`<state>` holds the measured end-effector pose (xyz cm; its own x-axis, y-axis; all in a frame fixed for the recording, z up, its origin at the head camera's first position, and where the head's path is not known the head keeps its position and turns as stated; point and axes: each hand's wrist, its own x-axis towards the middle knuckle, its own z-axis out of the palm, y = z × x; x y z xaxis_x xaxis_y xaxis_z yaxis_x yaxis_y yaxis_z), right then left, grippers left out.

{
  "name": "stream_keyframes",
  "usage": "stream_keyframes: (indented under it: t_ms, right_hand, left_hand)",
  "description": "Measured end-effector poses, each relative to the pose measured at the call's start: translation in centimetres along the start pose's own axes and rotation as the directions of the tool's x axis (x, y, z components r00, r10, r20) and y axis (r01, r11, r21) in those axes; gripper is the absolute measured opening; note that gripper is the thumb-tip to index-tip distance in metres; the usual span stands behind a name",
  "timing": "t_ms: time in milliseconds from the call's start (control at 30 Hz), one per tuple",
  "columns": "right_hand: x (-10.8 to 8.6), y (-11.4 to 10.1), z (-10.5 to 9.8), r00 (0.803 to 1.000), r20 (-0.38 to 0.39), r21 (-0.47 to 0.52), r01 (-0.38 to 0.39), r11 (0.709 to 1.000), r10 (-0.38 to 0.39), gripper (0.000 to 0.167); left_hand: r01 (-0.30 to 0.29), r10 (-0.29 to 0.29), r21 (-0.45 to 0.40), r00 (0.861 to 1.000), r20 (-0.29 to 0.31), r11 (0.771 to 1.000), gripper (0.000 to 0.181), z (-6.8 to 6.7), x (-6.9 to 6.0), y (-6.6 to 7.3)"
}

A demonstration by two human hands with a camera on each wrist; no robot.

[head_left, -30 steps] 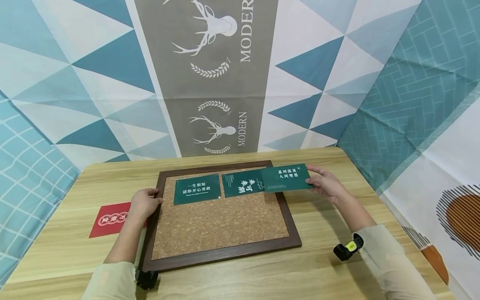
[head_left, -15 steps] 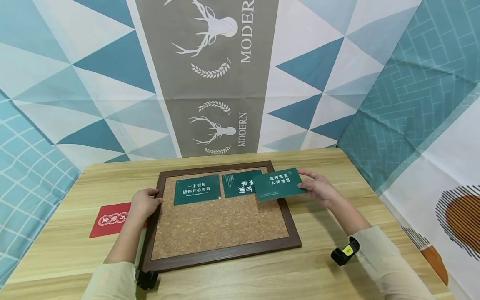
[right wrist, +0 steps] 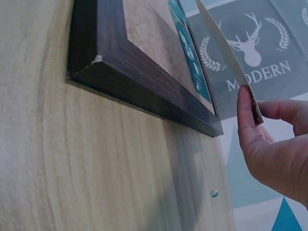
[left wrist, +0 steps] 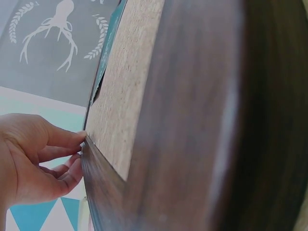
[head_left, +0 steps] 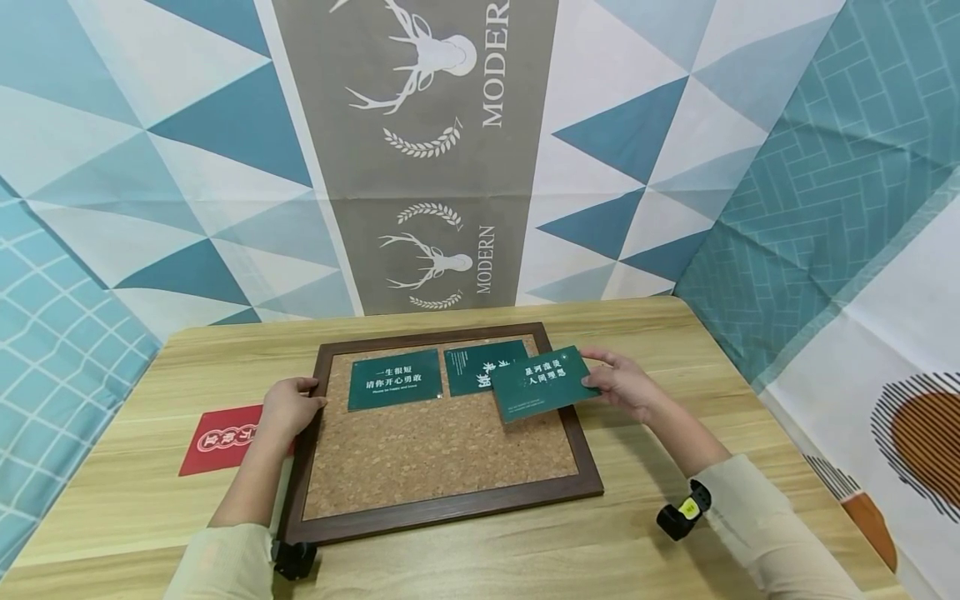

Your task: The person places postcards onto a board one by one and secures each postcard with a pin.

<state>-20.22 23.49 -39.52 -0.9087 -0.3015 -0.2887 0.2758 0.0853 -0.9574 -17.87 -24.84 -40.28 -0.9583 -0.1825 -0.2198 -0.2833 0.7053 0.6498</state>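
Observation:
A cork board [head_left: 435, 450] in a dark wooden frame [head_left: 450, 505] lies on the table. Two green cards rest on its upper part, the left card [head_left: 394, 379] and the middle card [head_left: 467, 367]. My right hand [head_left: 626, 385] pinches a third green card [head_left: 542, 385] by its right edge; this card is tilted above the board and hides part of the middle one. In the right wrist view the held card [right wrist: 233, 62] is edge-on, off the board. My left hand [head_left: 291, 407] grips the frame's left side, thumb and fingers at its edge in the left wrist view [left wrist: 43, 159].
A red card [head_left: 221, 437] lies on the wooden table [head_left: 480, 567] left of the frame, partly behind my left forearm. A patterned cloth [head_left: 420, 167] hangs behind the table. A small round shiny thing [right wrist: 214, 193] shows in the right wrist view.
My right hand has moved left and slightly toward me with the held card, which has turned to a steeper slant and reaches further over the board. My left hand stays put.

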Motion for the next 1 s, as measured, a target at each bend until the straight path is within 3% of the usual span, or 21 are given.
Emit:
stream_keyframes:
  t_ms: [700, 1000]
  right_hand:
    - [0.2, 0.4, 2.3, 0.994, 0.107, 0.010, -0.023, 1.000, 0.022, 0.068]
    - [0.4, 0.9, 3.7, 0.993, 0.109, -0.031, -0.045, 0.999, 0.048, 0.066]
  left_hand:
    - [0.014, -0.014, -0.003, 1.000, -0.005, 1.000, 0.047, 0.0, -0.1, 0.3]
    - [0.013, -0.012, 0.017, 1.000, -0.022, 1.000, 0.046, 0.1, -0.1, 0.3]
